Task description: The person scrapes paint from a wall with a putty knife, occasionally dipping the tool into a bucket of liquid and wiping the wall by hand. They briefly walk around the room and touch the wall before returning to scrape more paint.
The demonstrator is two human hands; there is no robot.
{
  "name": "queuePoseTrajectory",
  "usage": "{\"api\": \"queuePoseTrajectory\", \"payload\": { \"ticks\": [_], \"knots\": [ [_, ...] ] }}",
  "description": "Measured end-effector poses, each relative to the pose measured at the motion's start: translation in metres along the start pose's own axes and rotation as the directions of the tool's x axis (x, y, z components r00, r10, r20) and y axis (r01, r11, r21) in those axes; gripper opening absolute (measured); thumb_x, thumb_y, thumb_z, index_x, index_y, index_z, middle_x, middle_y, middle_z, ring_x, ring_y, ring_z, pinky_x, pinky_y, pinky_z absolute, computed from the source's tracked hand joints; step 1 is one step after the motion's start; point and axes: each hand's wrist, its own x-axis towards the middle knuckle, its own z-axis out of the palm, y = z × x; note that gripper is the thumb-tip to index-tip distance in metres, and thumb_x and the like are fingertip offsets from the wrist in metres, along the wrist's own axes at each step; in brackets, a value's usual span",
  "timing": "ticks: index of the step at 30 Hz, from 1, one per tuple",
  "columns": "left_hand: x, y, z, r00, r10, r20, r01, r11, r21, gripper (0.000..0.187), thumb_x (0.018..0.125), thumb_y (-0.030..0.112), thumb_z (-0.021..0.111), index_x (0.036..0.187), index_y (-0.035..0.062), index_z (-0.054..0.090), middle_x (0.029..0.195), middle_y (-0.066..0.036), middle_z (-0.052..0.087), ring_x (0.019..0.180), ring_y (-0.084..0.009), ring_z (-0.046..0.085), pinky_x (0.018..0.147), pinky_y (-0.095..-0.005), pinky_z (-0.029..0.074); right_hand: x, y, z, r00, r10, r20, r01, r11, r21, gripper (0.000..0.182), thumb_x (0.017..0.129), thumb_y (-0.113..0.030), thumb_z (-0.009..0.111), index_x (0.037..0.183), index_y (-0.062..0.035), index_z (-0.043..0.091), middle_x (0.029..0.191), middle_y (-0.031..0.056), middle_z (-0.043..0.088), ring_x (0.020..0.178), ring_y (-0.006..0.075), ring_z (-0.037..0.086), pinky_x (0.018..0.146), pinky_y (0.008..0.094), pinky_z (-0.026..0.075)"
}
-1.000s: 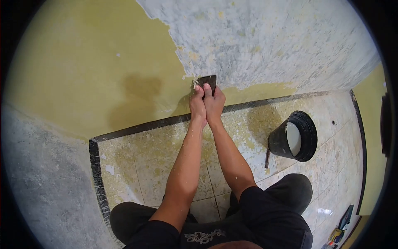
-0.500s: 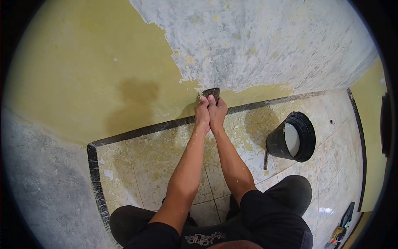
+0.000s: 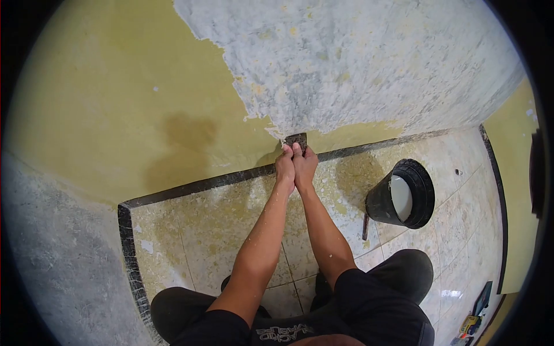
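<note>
My left hand (image 3: 284, 166) and my right hand (image 3: 305, 165) are pressed together, both closed around one scraper. Its dark, stained blade (image 3: 297, 138) pokes out past my thumbs and lies against the low part of the wall, just above the black skirting. The handle is hidden in my grip. Yellow-green paint (image 3: 115, 98) covers the wall on the left and in a thin strip along the bottom. Above the blade spreads a large scraped patch (image 3: 352, 69), mottled white and grey, with a ragged paint edge.
A black bucket (image 3: 375, 202) holding whitish liquid stands on the tiled floor to my right, with a stick-like piece (image 3: 365, 226) beside it. Paint flakes litter the tiles (image 3: 213, 230). Black skirting (image 3: 231, 175) runs along the wall. Small items (image 3: 472, 324) lie at lower right.
Both hands and the scraper have slid down the wall, closer to the skirting. The scraped strip at the blade reaches lower. The view has shifted slightly.
</note>
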Motion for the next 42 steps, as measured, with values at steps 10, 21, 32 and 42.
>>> {"api": "queuePoseTrajectory", "payload": {
  "ticks": [10,21,32,42],
  "knots": [
    [-0.021,0.050,0.007,0.998,0.039,0.045,-0.033,0.992,-0.125,0.034,0.099,0.031,0.043,0.098,0.0015,0.060,0.098,-0.009,0.061,0.091,-0.0193,0.059,0.079,-0.0339,0.048,-0.007,-0.057,0.013,0.996,-0.040,0.079,0.063,0.946,-0.319,0.023,0.086,-0.024,0.062,0.085,-0.0014,0.066,0.072,0.0194,0.066,0.064,0.0289,0.063,0.062,0.0398,0.047],
    [-0.011,0.017,0.000,0.998,-0.037,0.048,0.037,0.999,0.009,0.044,0.100,0.037,0.040,0.111,-0.0008,0.059,0.112,-0.012,0.061,0.102,-0.0205,0.058,0.087,-0.0333,0.046,-0.005,-0.015,0.002,0.999,-0.054,-0.003,0.053,0.984,-0.171,0.025,0.086,-0.023,0.061,0.084,0.0009,0.065,0.071,0.0205,0.065,0.061,0.0285,0.061,0.061,0.0382,0.046],
    [-0.042,0.076,0.016,0.997,0.076,0.030,-0.073,0.994,-0.082,0.039,0.099,0.034,0.043,0.105,0.0003,0.061,0.101,-0.010,0.062,0.092,-0.0183,0.060,0.080,-0.0327,0.048,-0.003,-0.078,0.027,0.995,-0.058,0.079,0.070,0.984,-0.162,0.029,0.086,-0.027,0.061,0.086,0.0017,0.065,0.073,0.0225,0.064,0.067,0.0357,0.062,0.062,0.0407,0.046],
    [-0.027,0.058,-0.010,0.991,0.133,0.034,-0.135,0.987,0.081,0.044,0.099,0.039,0.044,0.105,-0.0008,0.062,0.101,-0.009,0.062,0.090,-0.0170,0.059,0.078,-0.0329,0.048,-0.021,-0.046,0.031,0.999,-0.049,0.022,0.049,0.999,-0.011,0.027,0.087,-0.023,0.060,0.083,0.0037,0.064,0.070,0.0171,0.064,0.062,0.0204,0.057,0.060,0.0365,0.045]
  ]
}}
